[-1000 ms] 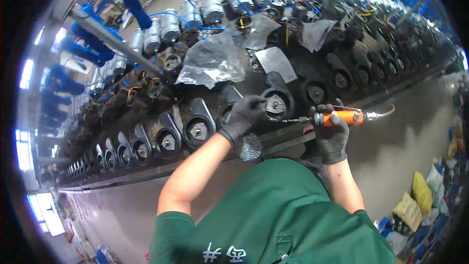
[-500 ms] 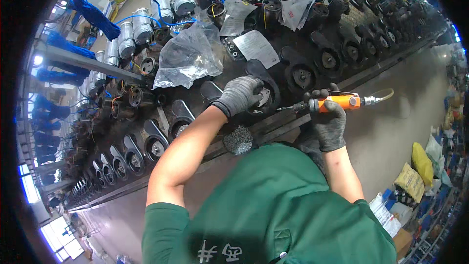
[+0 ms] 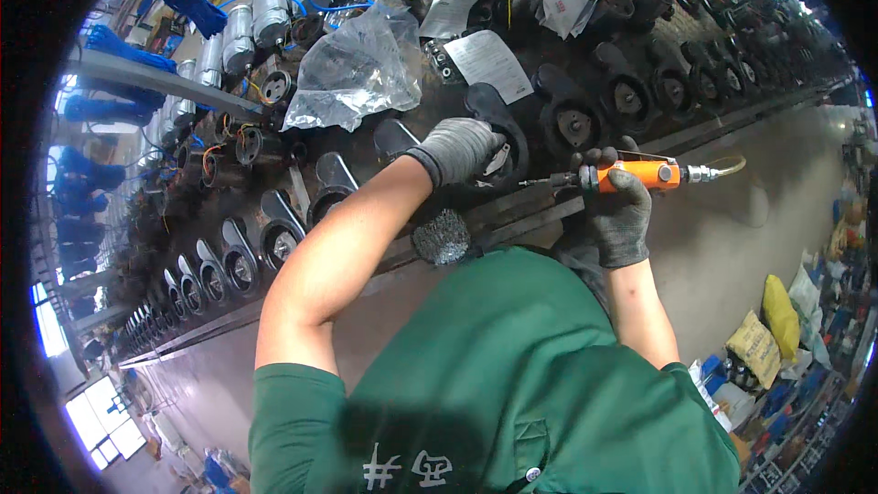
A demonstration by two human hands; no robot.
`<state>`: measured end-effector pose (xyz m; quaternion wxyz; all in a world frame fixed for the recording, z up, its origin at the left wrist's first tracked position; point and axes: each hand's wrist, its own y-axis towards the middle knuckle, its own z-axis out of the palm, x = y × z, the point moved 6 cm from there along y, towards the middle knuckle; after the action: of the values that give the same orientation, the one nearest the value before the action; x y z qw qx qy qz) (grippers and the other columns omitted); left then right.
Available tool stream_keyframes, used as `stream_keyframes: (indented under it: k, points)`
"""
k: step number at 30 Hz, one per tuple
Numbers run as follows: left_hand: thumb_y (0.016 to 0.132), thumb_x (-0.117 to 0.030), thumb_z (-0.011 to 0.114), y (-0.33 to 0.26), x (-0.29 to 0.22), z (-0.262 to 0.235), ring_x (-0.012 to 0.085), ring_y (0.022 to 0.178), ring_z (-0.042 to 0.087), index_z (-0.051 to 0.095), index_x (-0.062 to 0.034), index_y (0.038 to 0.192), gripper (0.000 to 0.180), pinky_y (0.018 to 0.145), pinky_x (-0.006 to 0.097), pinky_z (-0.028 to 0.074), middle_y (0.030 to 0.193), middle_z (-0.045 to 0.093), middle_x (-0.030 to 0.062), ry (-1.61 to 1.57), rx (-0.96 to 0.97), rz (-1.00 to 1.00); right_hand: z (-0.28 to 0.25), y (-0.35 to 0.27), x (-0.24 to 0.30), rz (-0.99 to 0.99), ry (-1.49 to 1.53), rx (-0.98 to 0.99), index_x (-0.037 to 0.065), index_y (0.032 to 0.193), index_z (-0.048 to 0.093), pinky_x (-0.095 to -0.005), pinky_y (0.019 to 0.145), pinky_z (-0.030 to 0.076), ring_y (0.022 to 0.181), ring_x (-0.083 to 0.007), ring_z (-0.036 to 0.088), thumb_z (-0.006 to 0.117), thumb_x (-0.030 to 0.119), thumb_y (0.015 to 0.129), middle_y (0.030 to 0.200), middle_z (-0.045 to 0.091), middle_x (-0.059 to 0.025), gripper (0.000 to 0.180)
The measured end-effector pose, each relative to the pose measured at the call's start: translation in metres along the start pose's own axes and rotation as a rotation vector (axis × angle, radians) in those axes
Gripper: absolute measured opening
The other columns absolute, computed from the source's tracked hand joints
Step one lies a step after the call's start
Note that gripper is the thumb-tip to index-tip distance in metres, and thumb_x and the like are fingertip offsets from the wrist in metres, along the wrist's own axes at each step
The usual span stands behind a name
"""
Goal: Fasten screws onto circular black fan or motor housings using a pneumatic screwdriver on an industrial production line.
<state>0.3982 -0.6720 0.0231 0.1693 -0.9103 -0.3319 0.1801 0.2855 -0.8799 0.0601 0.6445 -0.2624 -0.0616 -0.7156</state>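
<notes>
My left hand [image 3: 460, 151], in a grey knit glove, is closed with its fingers bunched over the round opening of a black handled housing [image 3: 518, 142]. A silvery metal plate [image 3: 498, 159] shows by the fingertips; what they pinch is hidden. My right hand [image 3: 618, 210], also gloved, wraps around an orange air screwdriver [image 3: 647, 175]. The driver lies level, its thin bit [image 3: 535, 183] pointing left toward the housing's near side, apart from it. A hose [image 3: 730, 166] runs from its right end.
Similar black housings [image 3: 573, 123] line the bench edge on both sides. A clear plastic bag [image 3: 352, 69], a paper sheet [image 3: 489, 66] and several motors [image 3: 271, 14] lie behind. A dark clump of small metal pieces [image 3: 442, 237] sits at the near edge, close to my body.
The view has shifted, so the bench sits higher. My left fingers have drawn together over the housing, and the metal plate looks narrower. My right hand keeps its hold on the screwdriver.
</notes>
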Motion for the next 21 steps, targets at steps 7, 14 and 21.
stream_keyframes:
  k: [7, 14, 21]
  points:
    - [0.088, -0.017, 0.066, -0.01, -0.001, -0.004, 0.0337, 0.101, 0.07, 0.065, -0.0176, 0.124, 0.036, 0.083, 0.045, 0.056, 0.106, 0.071, 0.0142, -0.038, -0.057, -0.062, 0.002, -0.001, 0.002, 0.046, -0.032, 0.018, 0.013, 0.131, 0.05, -0.0512, 0.103, 0.049, 0.104, -0.0298, 0.063, 0.07, -0.003, 0.076, 0.106, 0.065, -0.0104, 0.061]
    - [0.086, -0.029, 0.071, -0.009, 0.0, 0.007, 0.0337, 0.099, 0.071, 0.065, -0.0184, 0.124, 0.04, 0.082, 0.046, 0.056, 0.104, 0.072, 0.0131, -0.01, -0.03, -0.181, 0.006, -0.001, -0.004, 0.054, -0.021, 0.064, 0.014, 0.131, 0.055, -0.0435, 0.097, 0.055, 0.113, -0.0287, 0.058, 0.068, -0.005, 0.079, 0.109, 0.063, -0.0101, 0.057]
    - [0.084, -0.035, 0.074, -0.009, -0.001, 0.017, 0.0337, 0.097, 0.071, 0.065, -0.0172, 0.121, 0.042, 0.08, 0.047, 0.056, 0.101, 0.072, 0.0135, -0.014, -0.033, -0.238, 0.002, 0.002, -0.004, 0.03, -0.077, 0.051, 0.013, 0.132, 0.053, -0.0428, 0.096, 0.053, 0.111, -0.0284, 0.059, 0.068, -0.006, 0.079, 0.109, 0.064, -0.0098, 0.058]
